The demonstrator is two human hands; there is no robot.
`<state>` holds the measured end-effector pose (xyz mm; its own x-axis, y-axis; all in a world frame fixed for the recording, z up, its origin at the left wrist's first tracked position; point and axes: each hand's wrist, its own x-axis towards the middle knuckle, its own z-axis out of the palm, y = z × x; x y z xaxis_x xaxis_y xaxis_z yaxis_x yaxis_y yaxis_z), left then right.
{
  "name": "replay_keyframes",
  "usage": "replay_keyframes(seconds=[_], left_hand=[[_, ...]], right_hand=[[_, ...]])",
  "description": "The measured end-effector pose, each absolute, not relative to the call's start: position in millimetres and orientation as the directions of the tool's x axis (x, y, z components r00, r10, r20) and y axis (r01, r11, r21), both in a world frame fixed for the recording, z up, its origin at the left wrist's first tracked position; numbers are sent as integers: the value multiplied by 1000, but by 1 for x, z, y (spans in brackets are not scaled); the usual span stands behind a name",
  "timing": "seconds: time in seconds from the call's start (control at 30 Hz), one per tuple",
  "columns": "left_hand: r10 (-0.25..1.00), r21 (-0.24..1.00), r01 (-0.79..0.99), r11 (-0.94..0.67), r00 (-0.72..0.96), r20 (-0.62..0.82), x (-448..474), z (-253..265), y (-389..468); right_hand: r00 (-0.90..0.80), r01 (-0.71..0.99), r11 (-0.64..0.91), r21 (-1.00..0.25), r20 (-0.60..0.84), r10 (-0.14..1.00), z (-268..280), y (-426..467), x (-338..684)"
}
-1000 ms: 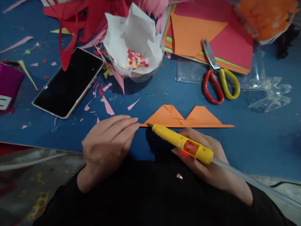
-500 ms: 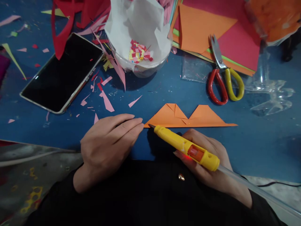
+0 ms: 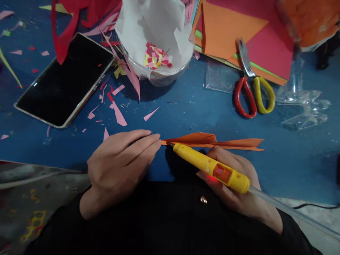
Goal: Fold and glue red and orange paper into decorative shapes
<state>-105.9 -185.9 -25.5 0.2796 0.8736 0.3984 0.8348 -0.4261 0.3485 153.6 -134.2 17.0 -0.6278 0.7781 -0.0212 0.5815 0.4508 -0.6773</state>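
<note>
My right hand is wrapped round a yellow hot glue gun, whose clear glue stick sticks out behind it. A small red light glows near my fingers. The dark nozzle is at the left end of a folded orange paper strip, touching it or just above. My left hand has its fingers pressed together at that same end, seemingly pinching the tip; the thumb is hidden. The strip stands partly on edge, its folded flaps seen at a slant, and its right part passes just beyond my right hand.
A phone lies at the left among paper scraps. Behind stands a paper-lined bowl with small cut pieces. Scissors lie partly over stacked coloured paper; crumpled clear plastic is at the right.
The orange paper has tipped from lying flat to a slanted, edge-on position, and its right end has dropped slightly nearer to me. Both hands and the glue gun have hardly moved.
</note>
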Motion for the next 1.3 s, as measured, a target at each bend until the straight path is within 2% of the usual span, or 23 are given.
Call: replay_keyframes(seconds=[0.23, 0.43, 0.8, 1.3], left_hand=[[872, 355, 828, -433, 286, 397, -106, -25, -185], [865, 325, 833, -447, 311, 393, -107, -24, -184], [884, 364, 835, -412, 270, 380, -106, -27, -185], [884, 334, 854, -399, 262, 387, -103, -26, -182]], right_hand=[[-600, 603, 400, -691, -63, 797, 17, -138, 156], [-605, 605, 420, -677, -48, 795, 18, -137, 155], [-598, 609, 420, -673, -41, 800, 19, -137, 154], [-603, 612, 428, -666, -42, 796, 19, -137, 155]])
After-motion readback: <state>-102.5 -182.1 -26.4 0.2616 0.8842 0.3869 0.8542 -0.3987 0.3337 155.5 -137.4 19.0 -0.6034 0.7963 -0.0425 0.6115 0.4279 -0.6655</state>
